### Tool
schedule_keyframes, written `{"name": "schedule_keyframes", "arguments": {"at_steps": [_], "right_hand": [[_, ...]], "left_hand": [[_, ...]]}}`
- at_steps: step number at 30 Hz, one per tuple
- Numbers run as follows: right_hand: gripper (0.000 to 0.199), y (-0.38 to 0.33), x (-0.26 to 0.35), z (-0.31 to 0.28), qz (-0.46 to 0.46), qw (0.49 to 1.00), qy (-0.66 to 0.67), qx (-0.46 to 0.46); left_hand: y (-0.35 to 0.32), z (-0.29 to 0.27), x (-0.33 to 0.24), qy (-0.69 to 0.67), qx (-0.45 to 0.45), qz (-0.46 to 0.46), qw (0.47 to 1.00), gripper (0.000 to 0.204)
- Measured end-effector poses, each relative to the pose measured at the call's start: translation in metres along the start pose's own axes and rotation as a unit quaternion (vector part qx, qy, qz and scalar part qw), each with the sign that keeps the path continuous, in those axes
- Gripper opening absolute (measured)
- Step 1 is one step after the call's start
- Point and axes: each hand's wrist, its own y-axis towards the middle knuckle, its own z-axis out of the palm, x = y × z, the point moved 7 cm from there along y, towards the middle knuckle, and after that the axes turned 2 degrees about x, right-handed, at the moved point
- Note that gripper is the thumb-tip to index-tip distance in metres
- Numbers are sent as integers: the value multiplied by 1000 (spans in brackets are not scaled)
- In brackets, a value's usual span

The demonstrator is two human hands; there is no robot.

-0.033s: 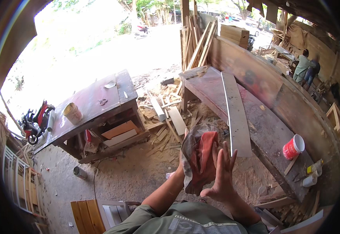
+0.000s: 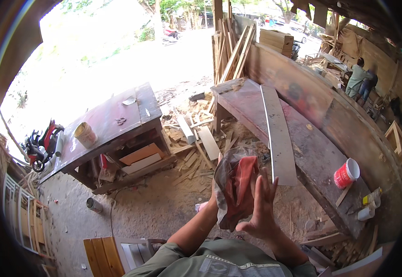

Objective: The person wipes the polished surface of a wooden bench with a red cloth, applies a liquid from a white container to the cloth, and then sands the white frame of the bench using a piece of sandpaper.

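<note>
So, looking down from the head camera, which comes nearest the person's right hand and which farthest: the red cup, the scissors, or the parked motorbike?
From the right hand:
1. Red cup, on the bench to its right.
2. Scissors, on the dark table to its left.
3. Motorbike, at the far left edge.

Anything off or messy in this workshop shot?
Yes: wood offcuts lie strewn on the dirt floor between the two workbenches, and a tin can lies tipped on its side near the left table. Nothing looks broken.

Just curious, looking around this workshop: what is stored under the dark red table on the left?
Under the dark red table, a lower shelf holds an orange board above a pale board. Further back lies in shadow, so anything there is hidden.
</note>
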Motion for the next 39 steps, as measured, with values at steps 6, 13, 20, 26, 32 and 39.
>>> {"name": "schedule_keyframes", "arguments": {"at_steps": [6,13,20,26,32,39], "right_hand": [[124,1,-28,3,64,995,76,-31],[101,13,-21,-11,46,973,213,-70],[106,3,-46,-18,81,843,522,-102],[110,-3,-64,-29,97,729,675,-67],[102,0,-70,-41,126,781,607,-79],[92,-8,-87,-32,131,758,635,-77]], "left_hand": [[-10,41,-4,-105,65,45,991,104],[-14,15,-14,56,-42,33,997,71],[-28,-28,-77,432,-202,241,845,39],[1,27,-77,418,117,149,888,66],[-1,2,18,217,136,-39,966,68],[0,16,51,-160,96,-162,969,55]]}}
